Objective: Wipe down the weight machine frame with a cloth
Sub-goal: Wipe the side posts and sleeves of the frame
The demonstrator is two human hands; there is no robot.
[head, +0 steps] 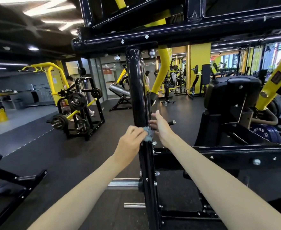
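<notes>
Now left hand (129, 144) clamps blue cloth (148, 133) on black post (136, 90); right hand (161, 127) fingers straight; purple plate (267, 134) reads "NESS".

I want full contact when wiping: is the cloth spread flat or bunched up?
Bunched up: the cloth shows as a small crumpled wad, held by the left hand against the black post.

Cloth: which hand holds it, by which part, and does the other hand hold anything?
The left hand grips the cloth by its left edge, against the black post. The right hand is open beside the post, fingers straight, gripping nothing.
</notes>
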